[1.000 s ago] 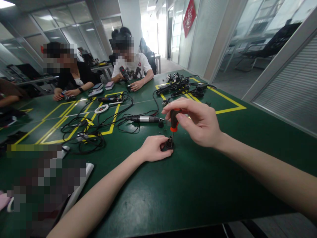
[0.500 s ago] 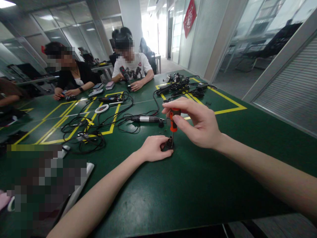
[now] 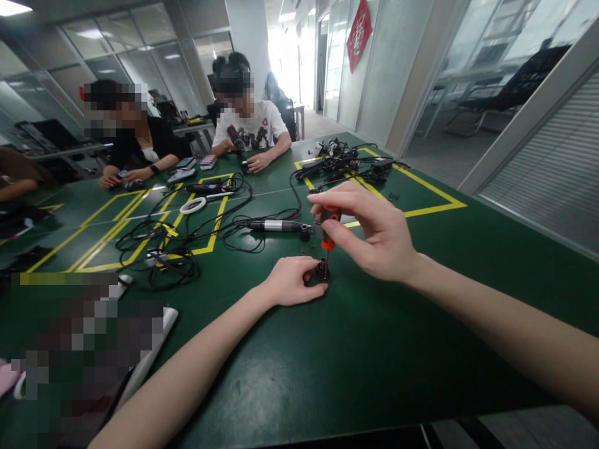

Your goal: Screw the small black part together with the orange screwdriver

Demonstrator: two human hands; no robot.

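Note:
My right hand [image 3: 372,227] is closed round the orange and black handle of a screwdriver [image 3: 328,242], held upright with its shaft pointing down. The tip meets a small black round part [image 3: 322,272] on the green table [image 3: 402,362]; the exact contact is too small to make out. Thumb and fingers of my left hand [image 3: 296,279] pinch that part from the left and hold it against the tabletop. Just beyond lie a black and silver cylindrical tool [image 3: 276,225] with a cable and a small black cap-like piece [image 3: 304,232]. A few tiny screws [image 3: 312,246] lie near it.
Black cables [image 3: 173,268] coil at the left, beside a white ring [image 3: 193,206]. More cabled tools [image 3: 334,162] are heaped at the back within yellow tape. Two people [image 3: 253,125] work across the table. A pale-edged flat object [image 3: 150,355] lies at the near left.
The orange and black screwdriver handle has turned slightly in my right hand's fingers. My left hand stays on the black part.

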